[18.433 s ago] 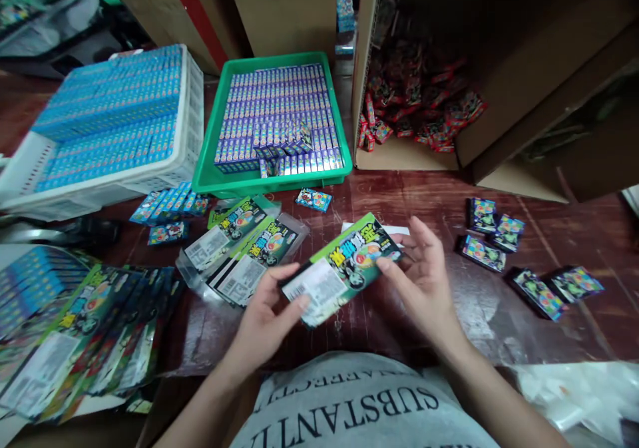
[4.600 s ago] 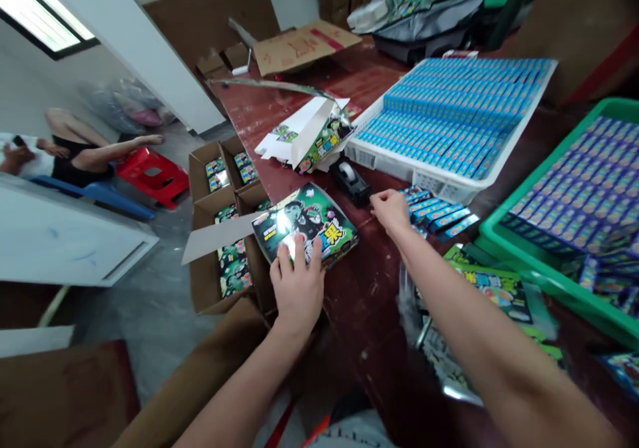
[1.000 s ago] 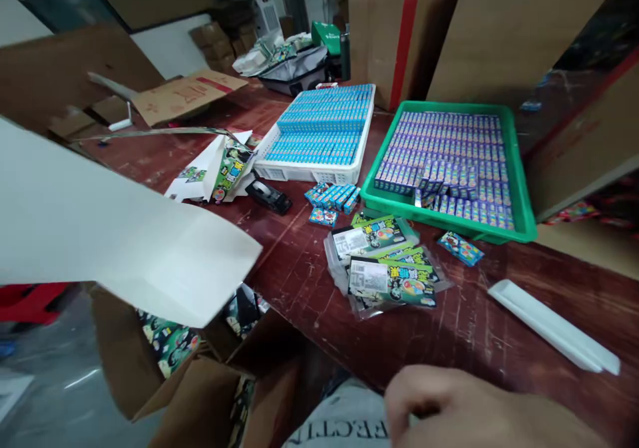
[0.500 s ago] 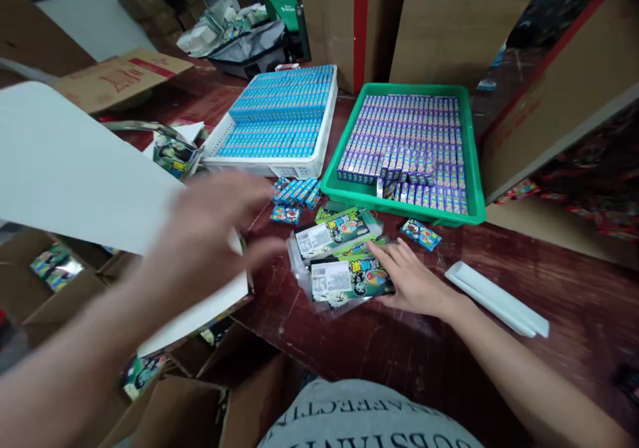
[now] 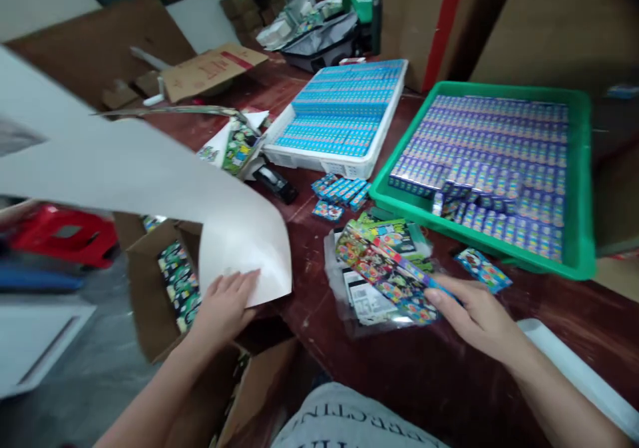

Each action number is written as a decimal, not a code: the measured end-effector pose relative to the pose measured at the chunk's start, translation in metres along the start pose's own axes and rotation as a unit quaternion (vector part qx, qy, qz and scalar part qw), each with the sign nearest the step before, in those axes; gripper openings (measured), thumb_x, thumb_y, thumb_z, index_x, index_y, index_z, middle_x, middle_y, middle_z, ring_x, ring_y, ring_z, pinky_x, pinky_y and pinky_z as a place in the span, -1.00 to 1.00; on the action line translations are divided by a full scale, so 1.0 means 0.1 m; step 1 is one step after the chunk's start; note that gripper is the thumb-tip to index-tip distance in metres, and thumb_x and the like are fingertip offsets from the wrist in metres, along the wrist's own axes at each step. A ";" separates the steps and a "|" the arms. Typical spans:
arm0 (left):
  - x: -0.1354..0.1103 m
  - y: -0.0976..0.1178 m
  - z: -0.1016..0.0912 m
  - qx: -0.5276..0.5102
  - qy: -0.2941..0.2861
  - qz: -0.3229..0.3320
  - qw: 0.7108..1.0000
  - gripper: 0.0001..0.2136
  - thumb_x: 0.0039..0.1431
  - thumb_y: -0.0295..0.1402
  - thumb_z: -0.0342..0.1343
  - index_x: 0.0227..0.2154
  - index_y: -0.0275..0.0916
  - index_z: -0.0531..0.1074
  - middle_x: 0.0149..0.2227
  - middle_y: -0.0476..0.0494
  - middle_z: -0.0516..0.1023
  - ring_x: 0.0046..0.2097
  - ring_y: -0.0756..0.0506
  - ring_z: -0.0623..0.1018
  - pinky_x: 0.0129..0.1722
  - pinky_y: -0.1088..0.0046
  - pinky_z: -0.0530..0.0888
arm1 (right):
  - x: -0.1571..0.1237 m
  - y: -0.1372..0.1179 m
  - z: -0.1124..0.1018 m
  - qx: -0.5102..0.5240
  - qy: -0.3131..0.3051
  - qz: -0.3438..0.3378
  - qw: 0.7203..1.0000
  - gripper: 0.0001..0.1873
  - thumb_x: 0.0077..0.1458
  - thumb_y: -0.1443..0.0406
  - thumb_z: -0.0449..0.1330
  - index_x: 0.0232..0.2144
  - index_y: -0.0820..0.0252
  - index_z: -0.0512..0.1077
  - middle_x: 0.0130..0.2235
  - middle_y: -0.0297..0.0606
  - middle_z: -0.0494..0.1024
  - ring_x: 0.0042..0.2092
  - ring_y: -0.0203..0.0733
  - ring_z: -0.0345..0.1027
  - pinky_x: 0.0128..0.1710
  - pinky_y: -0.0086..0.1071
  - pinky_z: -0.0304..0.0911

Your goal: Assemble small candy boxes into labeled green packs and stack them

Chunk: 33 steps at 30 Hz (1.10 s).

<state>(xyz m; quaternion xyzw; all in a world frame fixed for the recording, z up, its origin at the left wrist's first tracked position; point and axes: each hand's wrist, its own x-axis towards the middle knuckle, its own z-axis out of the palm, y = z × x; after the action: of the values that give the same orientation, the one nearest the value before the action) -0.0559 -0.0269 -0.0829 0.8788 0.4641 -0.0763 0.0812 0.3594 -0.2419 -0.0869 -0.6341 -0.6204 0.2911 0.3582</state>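
Observation:
My left hand (image 5: 224, 305) is at the lower edge of a large white card sheet (image 5: 244, 241), fingers on top and thumb by the edge. The sheet is bent and has a cut-out on its left. My right hand (image 5: 482, 311) grips one end of a long, flat, colourful printed pack (image 5: 384, 271), tilted above the table. Beneath it lie black-and-green printed packs in clear plastic wrap (image 5: 344, 308), partly covered by the held one. A small blue packet (image 5: 482, 268) lies beyond my right hand.
A green tray (image 5: 582, 235) of small purple boxes and a white basket (image 5: 344, 167) of blue boxes stand behind. Loose blue boxes (image 5: 344, 188) and a black tape dispenser (image 5: 275, 182) lie before the basket. Open cartons (image 5: 144, 281) stand below left; a white plastic strip (image 5: 564, 355) lies right.
My left hand has come down onto the white sheet, which has shifted. My right hand has taken hold of the colourful pack and raised it. The view has turned left.

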 end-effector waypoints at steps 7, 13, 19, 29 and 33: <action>0.09 0.16 0.21 0.036 0.062 -0.098 0.993 -0.64 0.40 -0.31 -0.12 0.13 -0.10 0.46 0.13 -0.21 0.55 0.10 -0.33 0.51 0.12 0.12 0.43 | 1.16 -0.24 0.50 -0.006 -0.040 -0.031 0.999 -0.56 0.34 -0.03 0.03 -0.17 0.15 0.52 -0.28 -0.22 0.62 -0.28 -0.11 0.47 -0.25 -0.32 0.27; 0.63 -0.06 0.03 0.075 0.078 -0.105 0.989 -0.66 0.39 -0.33 -0.08 0.12 -0.15 0.44 0.06 -0.28 0.55 0.05 -0.31 0.49 -0.02 0.21 0.48 | 1.39 -0.18 0.73 0.009 -0.176 -0.079 0.981 -0.50 0.34 -0.04 0.04 -0.23 0.17 0.61 -0.33 -0.33 0.65 -0.32 -0.21 0.48 -0.31 -0.42 0.28; 0.89 -0.08 0.03 0.083 0.092 -0.058 0.991 -0.67 0.40 -0.29 -0.05 0.15 -0.10 0.43 0.09 -0.23 0.55 0.06 -0.29 0.50 -0.09 0.23 0.50 | 1.63 -0.43 1.01 -0.048 -0.225 -0.170 0.958 -0.65 0.26 -0.02 0.21 -0.15 0.06 0.61 -0.25 -0.36 0.69 -0.24 -0.20 0.53 -0.29 -0.44 0.24; 0.57 0.06 0.03 -0.092 0.155 0.158 0.971 -0.56 0.45 -0.17 -0.15 0.26 -0.18 0.32 0.28 -0.25 0.41 0.27 -0.22 0.43 0.29 0.17 0.33 | 1.61 -0.49 1.32 -0.232 -0.130 -0.264 0.927 -0.74 0.38 0.10 0.09 -0.05 0.05 0.47 0.02 -0.25 0.58 -0.04 -0.11 0.35 -0.21 -0.33 0.22; 0.32 0.16 0.30 -0.029 0.066 0.254 0.964 -0.53 0.36 -0.16 0.05 0.29 -0.05 0.30 0.39 -0.24 0.25 0.34 -0.33 0.33 0.27 0.03 0.34 | 1.25 -0.31 1.11 -0.244 -0.041 -0.230 0.941 -0.53 0.27 -0.07 0.15 0.05 0.07 0.44 0.20 -0.18 0.46 0.15 0.04 0.26 0.13 -0.10 0.21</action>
<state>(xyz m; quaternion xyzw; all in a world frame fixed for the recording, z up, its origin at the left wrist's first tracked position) -0.0262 -0.0169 -0.1181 0.9682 0.2316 0.0186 0.0924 0.2586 -0.1079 -0.1162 -0.5295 -0.8154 0.0664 0.2243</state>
